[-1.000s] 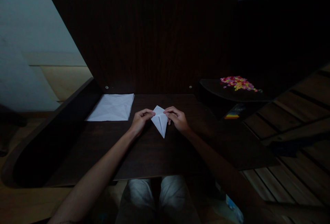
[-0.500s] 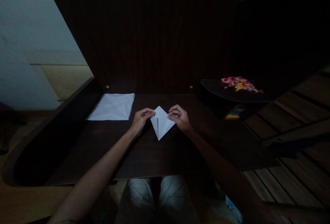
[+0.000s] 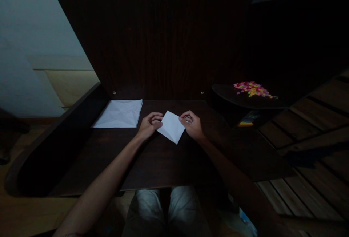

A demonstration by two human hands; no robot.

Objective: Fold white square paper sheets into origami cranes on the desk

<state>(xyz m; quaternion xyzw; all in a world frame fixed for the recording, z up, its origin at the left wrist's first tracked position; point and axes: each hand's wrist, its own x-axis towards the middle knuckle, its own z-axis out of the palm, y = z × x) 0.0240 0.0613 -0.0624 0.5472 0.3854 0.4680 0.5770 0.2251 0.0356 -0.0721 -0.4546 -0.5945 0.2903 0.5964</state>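
Observation:
A small folded sheet of white paper, turned with one corner toward me, is between my two hands over the dark desk. My left hand pinches its left corner, thumb on top and the fingers partly behind. At the right upper edge my right hand grips the paper between thumb and fingers. Faint crease lines run across the paper's face. Whether its underside touches the desk I cannot tell.
A stack of creased white paper sheets lies at the desk's back left. On a raised curved shelf to the right sits a heap of small pink, red and yellow pieces. A tall dark panel closes the back.
The folded paper has been turned, so a plain creased face shows where a flap with an open slit showed before. Both hands keep their grip at its sides.

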